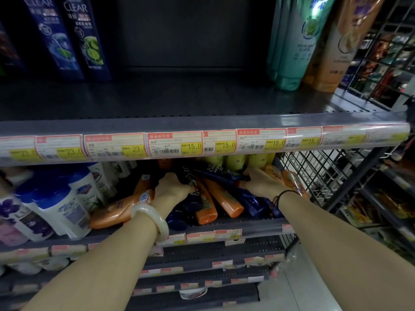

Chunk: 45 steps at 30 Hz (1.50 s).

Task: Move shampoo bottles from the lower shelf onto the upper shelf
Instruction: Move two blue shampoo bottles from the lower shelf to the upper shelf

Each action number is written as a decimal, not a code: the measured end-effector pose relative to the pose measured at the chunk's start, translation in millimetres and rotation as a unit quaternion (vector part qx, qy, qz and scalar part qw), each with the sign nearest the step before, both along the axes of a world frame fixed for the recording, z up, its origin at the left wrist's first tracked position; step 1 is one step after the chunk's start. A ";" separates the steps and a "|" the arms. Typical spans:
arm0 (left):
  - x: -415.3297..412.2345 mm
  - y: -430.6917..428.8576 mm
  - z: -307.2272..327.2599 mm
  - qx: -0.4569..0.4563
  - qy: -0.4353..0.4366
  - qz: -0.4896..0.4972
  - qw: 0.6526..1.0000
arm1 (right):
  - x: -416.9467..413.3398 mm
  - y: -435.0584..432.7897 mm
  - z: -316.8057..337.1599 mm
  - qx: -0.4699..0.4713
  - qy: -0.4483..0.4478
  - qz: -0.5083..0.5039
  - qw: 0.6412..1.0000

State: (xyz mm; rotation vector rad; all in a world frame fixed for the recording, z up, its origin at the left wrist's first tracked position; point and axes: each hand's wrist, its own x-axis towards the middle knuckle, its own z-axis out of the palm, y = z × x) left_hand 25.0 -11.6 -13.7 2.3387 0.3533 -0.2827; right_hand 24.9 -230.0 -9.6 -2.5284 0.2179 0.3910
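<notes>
- The left hand (174, 187) closes over a dark blue bottle (186, 173) in the heap on the lower shelf (235, 221), beneath the upper shelf (179, 102).
- The right hand (261, 182) reaches into the same heap; its fingers are hidden and its grip cannot be told.
- Orange bottles (224, 200) lie flat there, tops cut off under the price strip (202, 142).

Dim, blurred left edge, glare on price strip (336, 131).

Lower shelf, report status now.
Left hand and right hand both closing on dark blue bottles in the heap. Upper shelf bare in the middle. Price rail overhangs the lift path.
</notes>
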 end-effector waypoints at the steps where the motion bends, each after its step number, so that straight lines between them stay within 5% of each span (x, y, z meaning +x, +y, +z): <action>1: 0.4 -1.3 0.6 0.005 0.001 -0.001 1.000 | -0.1 0.8 0.5 0.002 0.004 -0.003 1.000; 31: 5.9 -8.4 -17.4 -0.247 0.063 0.109 0.961 | -14.5 22.3 -6.9 0.099 -0.002 -0.044 0.994; 45: -13.3 5.2 2.2 -0.443 0.115 0.099 0.883 | -33.5 38.2 3.0 0.273 0.028 -0.112 0.955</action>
